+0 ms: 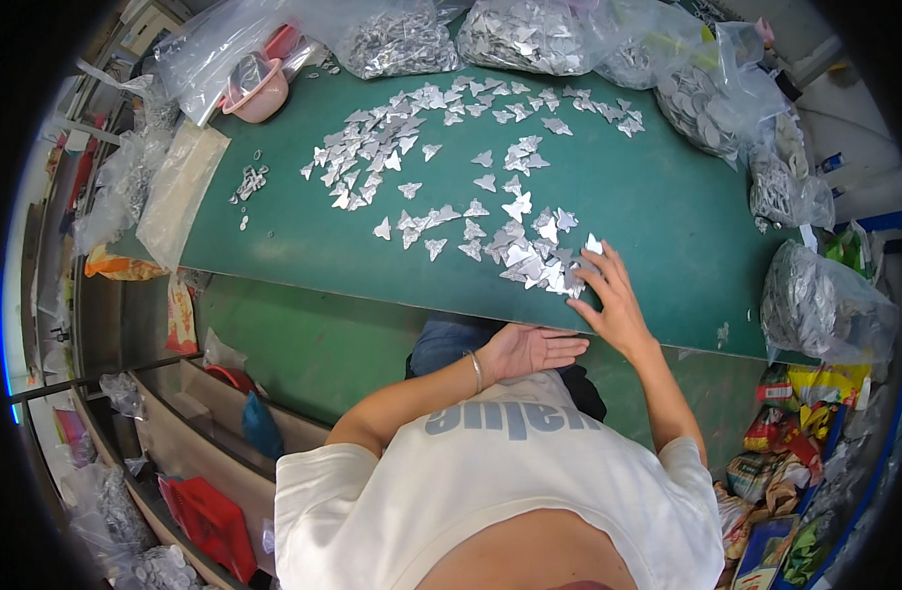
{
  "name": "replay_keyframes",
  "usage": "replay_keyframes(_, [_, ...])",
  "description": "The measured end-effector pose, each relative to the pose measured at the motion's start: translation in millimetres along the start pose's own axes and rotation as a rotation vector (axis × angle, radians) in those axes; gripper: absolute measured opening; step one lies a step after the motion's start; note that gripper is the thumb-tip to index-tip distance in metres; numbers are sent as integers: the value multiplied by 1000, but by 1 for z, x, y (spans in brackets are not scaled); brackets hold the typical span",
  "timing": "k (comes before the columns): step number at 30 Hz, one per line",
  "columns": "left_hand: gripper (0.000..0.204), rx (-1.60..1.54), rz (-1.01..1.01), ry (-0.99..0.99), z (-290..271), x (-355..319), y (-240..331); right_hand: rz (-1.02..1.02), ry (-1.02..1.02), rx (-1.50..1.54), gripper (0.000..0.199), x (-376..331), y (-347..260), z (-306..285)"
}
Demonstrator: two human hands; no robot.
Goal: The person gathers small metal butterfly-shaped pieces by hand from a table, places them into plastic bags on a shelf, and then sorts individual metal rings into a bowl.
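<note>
This looks like a small workshop for piecework on metal parts. A wide green worktable (pixel 667 206) is strewn with many small silver, butterfly-shaped metal pieces (pixel 451 157). Along its far edge lie clear plastic bags (pixel 529 34) stuffed with more such pieces, and other full bags (pixel 824 305) sit at the right side. A pink plastic bowl (pixel 257 90) stands near the far left corner. Beside the table are open cardboard boxes (pixel 190 433), a red crate (pixel 210 516) and piles of coloured packaging (pixel 795 442) on the floor.
</note>
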State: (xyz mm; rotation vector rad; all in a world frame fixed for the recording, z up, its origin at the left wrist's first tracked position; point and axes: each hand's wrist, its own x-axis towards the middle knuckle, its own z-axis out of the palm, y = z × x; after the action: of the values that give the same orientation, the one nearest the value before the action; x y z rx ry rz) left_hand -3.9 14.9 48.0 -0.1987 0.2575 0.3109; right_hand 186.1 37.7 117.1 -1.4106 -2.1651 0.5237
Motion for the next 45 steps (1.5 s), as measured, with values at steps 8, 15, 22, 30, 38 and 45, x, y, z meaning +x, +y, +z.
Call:
replay_keyframes(8, [62, -107, 65, -154, 12, 7, -10, 48, 85, 122, 44, -36, -26, 23])
replay_keyframes(15, [52, -301, 147, -91, 8, 9, -14, -36, 61, -167, 44, -27, -35, 25])
replay_keyframes(22, [49, -202, 251, -38, -7, 15, -12, -64, 132, -11, 26, -53, -41, 38])
replay_keyframes(30, [56, -137, 45, 25, -10, 7, -9, -176, 138, 193, 28, -68, -52, 56])
replay_keyframes(38, [31, -94, 100, 281, -9, -7, -5, -21, 361, 139, 28, -10, -42, 27])
replay_keyframes(45, [34, -197, 162, 447, 64, -71, 7, 213, 480, 66, 28, -11, -17, 22])
